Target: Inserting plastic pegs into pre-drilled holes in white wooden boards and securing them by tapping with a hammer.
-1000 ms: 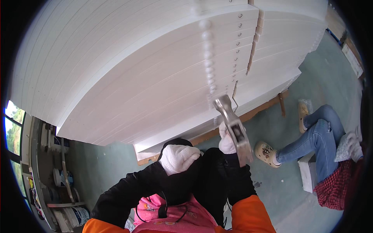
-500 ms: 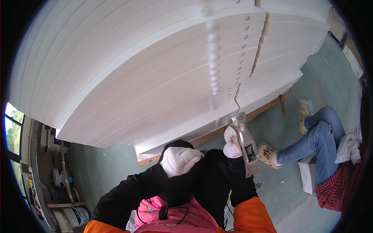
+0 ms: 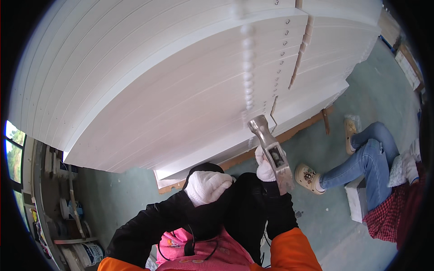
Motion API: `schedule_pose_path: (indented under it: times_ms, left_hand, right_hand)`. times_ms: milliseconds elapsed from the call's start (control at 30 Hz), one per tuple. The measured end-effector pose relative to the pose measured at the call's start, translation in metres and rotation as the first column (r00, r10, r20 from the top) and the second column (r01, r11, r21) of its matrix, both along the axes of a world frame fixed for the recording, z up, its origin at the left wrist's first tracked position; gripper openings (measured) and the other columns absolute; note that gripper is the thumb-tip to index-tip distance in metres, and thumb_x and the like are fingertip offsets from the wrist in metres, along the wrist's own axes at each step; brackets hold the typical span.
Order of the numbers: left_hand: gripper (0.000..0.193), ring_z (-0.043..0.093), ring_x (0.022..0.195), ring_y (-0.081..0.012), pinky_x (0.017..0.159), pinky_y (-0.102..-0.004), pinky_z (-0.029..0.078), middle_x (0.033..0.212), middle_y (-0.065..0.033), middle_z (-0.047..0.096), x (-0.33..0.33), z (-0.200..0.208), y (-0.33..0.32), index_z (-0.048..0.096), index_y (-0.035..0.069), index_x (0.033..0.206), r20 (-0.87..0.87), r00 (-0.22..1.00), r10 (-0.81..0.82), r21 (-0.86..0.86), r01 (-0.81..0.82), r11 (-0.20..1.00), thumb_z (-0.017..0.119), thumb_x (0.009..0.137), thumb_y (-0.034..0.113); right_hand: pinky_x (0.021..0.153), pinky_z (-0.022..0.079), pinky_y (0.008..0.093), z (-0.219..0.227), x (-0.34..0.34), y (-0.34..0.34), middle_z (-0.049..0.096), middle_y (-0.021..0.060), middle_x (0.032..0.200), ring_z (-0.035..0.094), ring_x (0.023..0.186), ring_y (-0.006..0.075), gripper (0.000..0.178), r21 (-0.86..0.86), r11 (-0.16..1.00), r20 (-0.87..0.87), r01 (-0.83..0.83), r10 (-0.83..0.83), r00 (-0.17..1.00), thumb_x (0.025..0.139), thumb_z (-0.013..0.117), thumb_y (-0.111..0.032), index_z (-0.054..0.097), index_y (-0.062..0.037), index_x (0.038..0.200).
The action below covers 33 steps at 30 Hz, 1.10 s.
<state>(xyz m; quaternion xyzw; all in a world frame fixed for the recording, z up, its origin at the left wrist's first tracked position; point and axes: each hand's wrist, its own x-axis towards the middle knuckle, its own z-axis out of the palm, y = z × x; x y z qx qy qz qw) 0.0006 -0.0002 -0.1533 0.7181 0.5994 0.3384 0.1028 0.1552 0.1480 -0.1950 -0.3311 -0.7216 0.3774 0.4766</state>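
Observation:
In my white-gloved right hand point(image 3: 266, 170) I grip a claw hammer point(image 3: 274, 151). Its scuffed metal head hides most of the handle. One end of that head overlaps the lower edge of a tall stack of white boards point(image 3: 181, 99); whether they touch I cannot tell. My left hand point(image 3: 207, 187), also in a white glove, rests curled closed by my black-clad knee. Anything inside its fingers is hidden. The stacked boards carry a row of small dark marks and a column of pale round spots, and a stepped gap splits them on the right.
A wooden strip point(image 3: 289, 131) runs beneath the boards above the green floor point(image 3: 316, 226). At right another person sits on a white box point(image 3: 357, 198), with legs in jeans point(image 3: 357, 165) and beige clogs point(image 3: 307, 177). Left, a shelf point(image 3: 74, 239) holds cans and tools.
The hammer in my right hand has swung up and to the left, and its head is more tilted. My left hand stays almost still.

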Motion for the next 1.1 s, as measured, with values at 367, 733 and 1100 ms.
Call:
schedule_pose_path:
  times_ms: [367,733,1100]
  left_hand:
    - [0.009,0.064,0.065,-0.0277,0.058,-0.0383,0.051,0.072,-0.0075,0.063,-0.002,0.003,0.001,0.066,0.012,0.09,-0.056,0.998,-0.032,-0.063,0.028,0.998,0.062,0.089,0.021]
    - [0.008,0.065,0.07,-0.0303,0.062,-0.0396,0.051,0.076,-0.0093,0.064,0.004,0.001,-0.002,0.062,0.01,0.094,-0.003,0.999,0.035,-0.059,-0.035,0.998,0.057,0.093,0.016]
    - [0.011,0.065,0.072,-0.0329,0.065,-0.0413,0.053,0.08,-0.0116,0.066,0.006,0.005,-0.002,0.061,0.008,0.098,-0.065,0.997,0.033,-0.096,-0.04,0.995,0.056,0.093,0.017]
  right_hand:
    - [0.044,0.039,0.0321,-0.061,0.006,0.025,0.061,0.0064,0.067,0.054,0.048,0.0202,0.023,-0.088,0.941,-0.373,-0.327,0.273,0.887,0.093,0.051,-0.022,0.067,-0.0071,0.089]
    - [0.044,0.026,0.0265,0.004,-0.022,-0.006,0.037,0.0009,0.054,0.036,0.045,0.0109,0.053,-0.13,0.991,-0.353,-0.029,-0.018,0.936,0.1,0.034,-0.049,0.042,-0.0079,0.067]
    - [0.042,0.026,0.0256,0.036,-0.017,0.007,0.038,-0.0007,0.056,0.036,0.044,0.0094,0.047,-0.023,1.0,-0.091,-0.001,-0.001,0.996,0.097,0.038,-0.048,0.046,-0.0063,0.076]
